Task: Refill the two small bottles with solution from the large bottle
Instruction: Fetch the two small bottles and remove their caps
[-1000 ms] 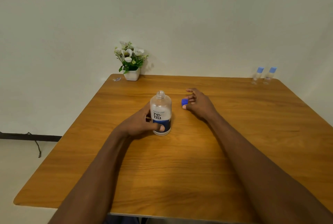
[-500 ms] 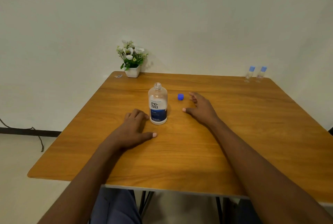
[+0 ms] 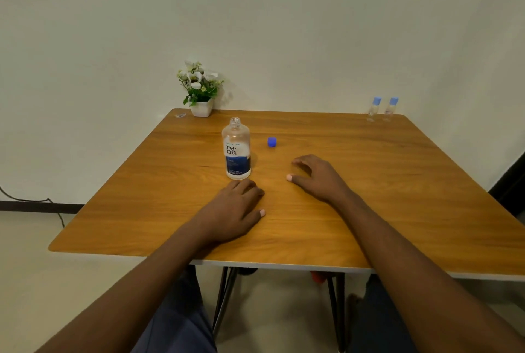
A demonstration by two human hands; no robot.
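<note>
Both hands just let go: left hand (image 3: 235,207) and right hand (image 3: 315,176) are lying loose, empty on the table (image 3: 383,187). Large bottle (image 3: 236,150) is standing uncapped at 12, cap (image 3: 272,142) at 1. Small bottles (image 3: 374,110) are sitting capped at 2, probably fetching them next.

Blue cap (image 3: 272,142) (small bottles (image 3: 374,110) perhaps pale-capped)

The surface (image 3: 397,196) bears an uncapped bottle (image 3: 236,150) near a blue cap (image 3: 272,142), small bottles (image 3: 374,110) at its far-right corner, and a plant (image 3: 200,91) at its far-left corner.
</note>
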